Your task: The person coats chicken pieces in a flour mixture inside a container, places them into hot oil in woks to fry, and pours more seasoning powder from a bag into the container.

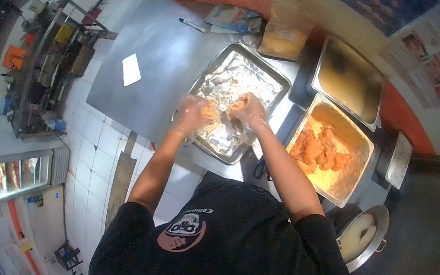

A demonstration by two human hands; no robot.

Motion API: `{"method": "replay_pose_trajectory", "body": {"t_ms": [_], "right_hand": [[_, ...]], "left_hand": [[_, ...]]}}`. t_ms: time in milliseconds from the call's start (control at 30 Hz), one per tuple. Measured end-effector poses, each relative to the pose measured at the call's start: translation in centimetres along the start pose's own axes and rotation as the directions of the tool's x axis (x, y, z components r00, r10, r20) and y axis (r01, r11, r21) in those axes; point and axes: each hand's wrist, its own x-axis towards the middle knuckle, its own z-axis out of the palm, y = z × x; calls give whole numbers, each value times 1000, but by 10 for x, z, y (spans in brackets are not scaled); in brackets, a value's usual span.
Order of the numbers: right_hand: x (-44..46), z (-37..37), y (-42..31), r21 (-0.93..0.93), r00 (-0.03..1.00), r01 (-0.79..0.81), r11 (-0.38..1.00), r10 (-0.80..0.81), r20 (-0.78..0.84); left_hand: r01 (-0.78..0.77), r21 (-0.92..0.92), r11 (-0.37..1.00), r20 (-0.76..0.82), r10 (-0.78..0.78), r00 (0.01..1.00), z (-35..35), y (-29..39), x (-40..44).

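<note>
Both my hands work over a shallow metal tray point(278, 89) with shiny, crinkled foil and pale crumbs inside it. At the tray's left side, my left hand point(194, 116) is blurred, its fingers curled round an orange-coated piece of meat point(211, 111). My right hand point(251, 111), at the tray's middle right, grips another orange-coated piece of meat point(237, 105). Something clear and thin, perhaps plastic gloves, covers the hands. To the right, a deep steel pan point(359, 182) holds several orange-coated pieces in yellow-orange powder.
Behind that pan stands another deep pan point(318, 75) of murky liquid. A round pot point(377, 238) of pale liquid is at lower right. On the steel table point(157, 44) lie a white paper point(131, 70) and a marker point(192, 25). Dark-handled scissors point(261, 170) lie near the tray.
</note>
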Motion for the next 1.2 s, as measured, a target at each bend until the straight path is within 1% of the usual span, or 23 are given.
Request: {"method": "replay_pose_trajectory", "body": {"t_ms": [33, 100, 133, 233, 300, 333, 433, 533, 567, 633, 733, 833, 867, 900, 967, 1000, 1033, 1067, 1100, 1167, 1200], "right_hand": [[3, 0, 7, -46, 1000, -17, 999, 16, -17], [11, 3, 21, -140, 998, -48, 989, 42, -47], [20, 0, 26, -226, 994, -66, 972, 83, 67], [16, -8, 37, -215, 985, -68, 974, 100, 138], [9, -5, 40, -276, 994, 113, 954, -108, 35], [7, -3, 42, -312, 977, 200, 929, -214, -12], [9, -2, 38, -292, 988, 105, 951, -135, -82], [11, -7, 31, -123, 996, 52, 991, -60, -67], [9, -12, 30, -140, 997, 42, 989, -52, -65], [-16, -49, -17, -174, 997, 24, 984, -37, -67], [-14, -67, 0, -31, 979, 80, 996, -85, -186], [-12, -102, 20, 186, 974, 74, 980, -31, -225], [-10, -115, 31, 299, 967, 137, 944, -62, -248], [-18, -134, 26, 473, 969, 84, 877, 38, -242], [-35, -181, 15, 571, 947, 95, 815, 103, -305], [-49, -207, 13, 571, 935, 190, 799, 30, -353], [-54, -228, 20, 564, 897, 239, 791, 44, -441], [-58, -249, 28, 509, 874, 237, 828, 47, -483], [-59, -271, 37, 453, 851, 231, 861, 47, -523], [-43, -303, 73, 429, 835, 175, 886, 97, -541], [-35, -315, 90, 419, 828, 147, 896, 120, -548]], "left_hand": [[54, -117, 992, -94, -65, 993, 0, 2, -4], [70, -226, 972, -12, -74, 997, 3, -7, -1], [83, -279, 957, 31, -78, 996, 2, -8, 0], [159, -283, 946, 101, -136, 986, -1, -3, 0], [59, -225, 972, -10, -63, 998, 7, -7, -1], [11, -191, 981, -64, -24, 998, 9, -10, -2], [-56, -121, 991, -114, 42, 993, 4, -12, -11], [-57, -236, 970, -124, 28, 992, 11, -22, -13], [-38, -251, 967, -117, 9, 993, 13, -24, -14], [-7, -282, 959, -105, -24, 994, 8, -20, -11], [-88, -230, 969, -216, 37, 976, -32, 24, 8], [-50, -370, 928, -156, -9, 988, -50, 62, 37], [-68, -382, 922, -169, 3, 986, -55, 78, 50], [-90, -396, 914, -183, 18, 983, -58, 97, 63], [-157, -396, 905, -221, 71, 973, -58, 136, 92], [-199, -381, 903, -246, 109, 963, -55, 158, 108], [-241, -366, 899, -271, 145, 952, -58, 185, 124], [-360, -441, 822, -338, 219, 915, -65, 211, 137], [-464, -415, 783, -405, 298, 865, -58, 233, 155], [-645, -339, 685, -527, 430, 733, -41, 275, 190], [-570, -440, 694, -391, 423, 817, -31, 296, 202]]}}
